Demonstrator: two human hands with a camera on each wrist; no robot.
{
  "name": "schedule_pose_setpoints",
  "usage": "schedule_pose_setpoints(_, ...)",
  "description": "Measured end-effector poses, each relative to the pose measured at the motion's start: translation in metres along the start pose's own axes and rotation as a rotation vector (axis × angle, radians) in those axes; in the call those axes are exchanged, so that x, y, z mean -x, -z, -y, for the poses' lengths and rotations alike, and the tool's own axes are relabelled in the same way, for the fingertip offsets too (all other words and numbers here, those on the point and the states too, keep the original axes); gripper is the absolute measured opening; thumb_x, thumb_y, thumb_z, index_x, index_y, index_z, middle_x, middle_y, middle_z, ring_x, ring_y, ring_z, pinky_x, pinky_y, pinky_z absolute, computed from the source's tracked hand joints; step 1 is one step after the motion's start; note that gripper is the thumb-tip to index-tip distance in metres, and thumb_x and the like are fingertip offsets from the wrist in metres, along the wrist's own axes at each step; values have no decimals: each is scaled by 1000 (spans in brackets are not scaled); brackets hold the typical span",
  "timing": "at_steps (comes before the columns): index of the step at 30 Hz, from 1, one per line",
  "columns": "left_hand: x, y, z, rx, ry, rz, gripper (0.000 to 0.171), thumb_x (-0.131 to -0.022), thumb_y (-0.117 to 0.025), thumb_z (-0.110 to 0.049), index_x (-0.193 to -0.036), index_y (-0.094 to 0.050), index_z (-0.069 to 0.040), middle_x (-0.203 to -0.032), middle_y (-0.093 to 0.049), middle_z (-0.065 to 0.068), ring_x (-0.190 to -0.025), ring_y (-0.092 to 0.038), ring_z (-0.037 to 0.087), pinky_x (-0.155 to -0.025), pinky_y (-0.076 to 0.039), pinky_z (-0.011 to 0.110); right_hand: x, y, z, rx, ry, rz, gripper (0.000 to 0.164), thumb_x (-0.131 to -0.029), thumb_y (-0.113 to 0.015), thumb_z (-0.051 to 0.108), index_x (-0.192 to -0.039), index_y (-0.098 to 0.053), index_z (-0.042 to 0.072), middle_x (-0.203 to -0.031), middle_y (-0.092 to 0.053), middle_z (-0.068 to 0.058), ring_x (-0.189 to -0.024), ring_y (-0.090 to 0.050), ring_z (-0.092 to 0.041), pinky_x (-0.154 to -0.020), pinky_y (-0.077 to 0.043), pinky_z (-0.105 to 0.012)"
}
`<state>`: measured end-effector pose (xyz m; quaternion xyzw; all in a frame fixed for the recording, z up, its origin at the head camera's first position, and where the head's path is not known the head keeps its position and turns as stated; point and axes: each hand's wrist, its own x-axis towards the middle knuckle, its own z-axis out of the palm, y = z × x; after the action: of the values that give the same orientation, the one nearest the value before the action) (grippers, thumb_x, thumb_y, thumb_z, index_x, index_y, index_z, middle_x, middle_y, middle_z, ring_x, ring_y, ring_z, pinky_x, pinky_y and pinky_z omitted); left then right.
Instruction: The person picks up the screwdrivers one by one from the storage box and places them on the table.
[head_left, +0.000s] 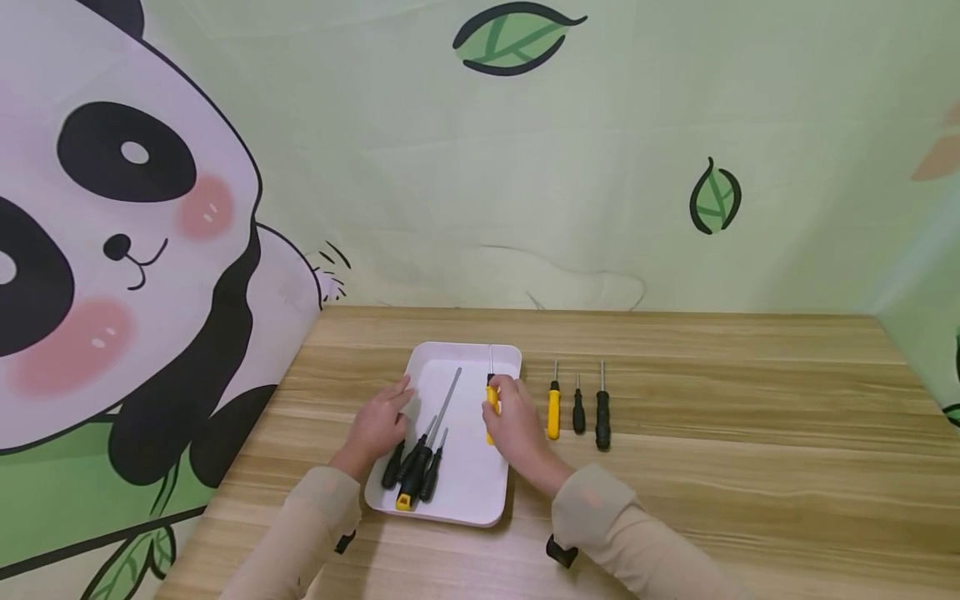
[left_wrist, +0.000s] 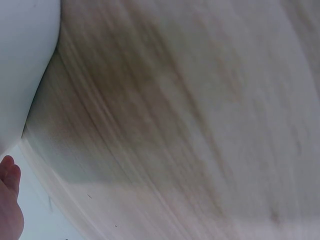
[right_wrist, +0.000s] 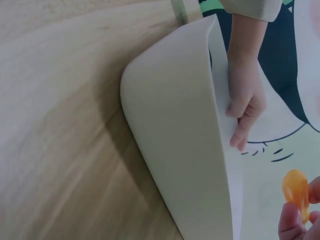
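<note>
My right hand (head_left: 521,425) pinches the yellow handle of a screwdriver (head_left: 492,398) over the right side of a white tray (head_left: 472,500). Its shaft points away from me. In the right wrist view, the yellow handle (right_wrist: 296,190) shows between thumb and fingers. My left hand (head_left: 378,423) rests at the tray's left rim, fingertips reaching over it. Only a bit of that hand (left_wrist: 9,200) appears in the left wrist view. Inside the tray lie several black-handled screwdrivers (head_left: 431,477), bunched at the near left; the longest (head_left: 411,487) has a yellow end.
Right of the tray, three screwdrivers stand in a row on the wooden table (head_left: 720,483): a yellow-handled one (head_left: 553,412), a small black one (head_left: 578,415) and a larger black one (head_left: 603,421). Behind the table hangs a panda-print cloth (head_left: 420,183).
</note>
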<state>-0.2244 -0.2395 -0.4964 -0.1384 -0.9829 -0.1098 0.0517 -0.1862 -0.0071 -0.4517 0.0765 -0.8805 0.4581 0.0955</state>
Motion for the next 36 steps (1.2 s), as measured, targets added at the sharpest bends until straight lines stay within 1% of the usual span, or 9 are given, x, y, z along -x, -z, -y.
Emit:
schedule_pose_setpoints(6, 1, 0, 0, -13, -9, -14, 44, -78, -51, -9, -121, -53, -3, -136, -42, 9, -120, -45, 28, -95, -39, 42, -4, 9, -5, 32, 27, -55, 23, -80, -59, 11, -102, -53, 4, -89, -55, -13, -79, -55, -24, -68, -49, -32)
schedule_pose_setpoints(12, 1, -1, 0, -15, -4, -23, 44, -77, -52, -8, -121, -54, -3, -136, -43, 8, -120, -45, 27, -94, -39, 41, -7, 16, -11, 24, 12, -78, 24, -79, -60, 11, -101, -55, 3, -92, -56, -14, -79, -55, -24, -69, -50, -33)
schedule_pose_setpoints(17, 1, -1, 0, -13, -5, -22, 44, -77, -51, -8, -121, -54, -2, -136, -43, 9, -120, -45, 28, -95, -39, 42, -8, 20, -18, 18, 31, -115, 24, -78, -61, 8, -100, -56, 1, -92, -56, -14, -80, -55, -25, -70, -50, -34)
schedule_pose_setpoints(19, 0, -1, 0, -14, -2, -17, 44, -77, -51, -8, -121, -53, -3, -136, -42, 9, -120, -45, 27, -95, -39, 42, -9, 22, -20, 16, 36, -121, 24, -78, -61, 7, -101, -56, 1, -93, -57, -15, -81, -56, -26, -70, -50, -34)
schedule_pose_setpoints(24, 0, -1, 0, -11, 12, 3, 44, -79, -50, -9, -122, -52, -3, -137, -41, 8, -122, -43, 27, -97, -37, 42, -11, 30, -26, 17, 4, -111, 25, -79, -59, 9, -103, -56, 2, -95, -58, -14, -84, -57, -27, -70, -50, -34)
schedule_pose_setpoints(28, 0, -1, 0, -9, 13, 1, 44, -79, -51, -9, -122, -52, -3, -137, -41, 9, -121, -44, 27, -97, -37, 41, -13, 35, -32, 12, -6, -124, 26, -79, -58, 10, -104, -56, 2, -94, -58, -15, -86, -56, -28, -72, -50, -36)
schedule_pose_setpoints(31, 0, -1, 0, -10, 4, -12, 43, -78, -51, -9, -121, -53, -3, -136, -42, 9, -120, -45, 27, -96, -38, 41, -15, 38, -38, 15, -14, -133, 26, -80, -58, 11, -105, -55, 2, -94, -57, -15, -83, -54, -27, -70, -49, -35)
schedule_pose_setpoints(33, 0, -2, 0, -15, -2, -23, 43, -77, -51, -8, -120, -54, -3, -135, -44, 9, -120, -46, 27, -94, -40, 41, -15, 41, -42, 22, -20, -132, 27, -80, -57, 11, -106, -55, 2, -95, -56, -14, -78, -55, -26, -67, -50, -33)
schedule_pose_setpoints(36, -1, -3, 1, -22, -5, -33, 43, -77, -51, -8, -119, -55, -3, -134, -45, 8, -119, -46, 27, -91, -42, 41, -16, 45, -47, 44, -7, -148, 27, -80, -57, 12, -105, -55, 2, -95, -56, -14, -74, -55, -25, -65, -49, -34)
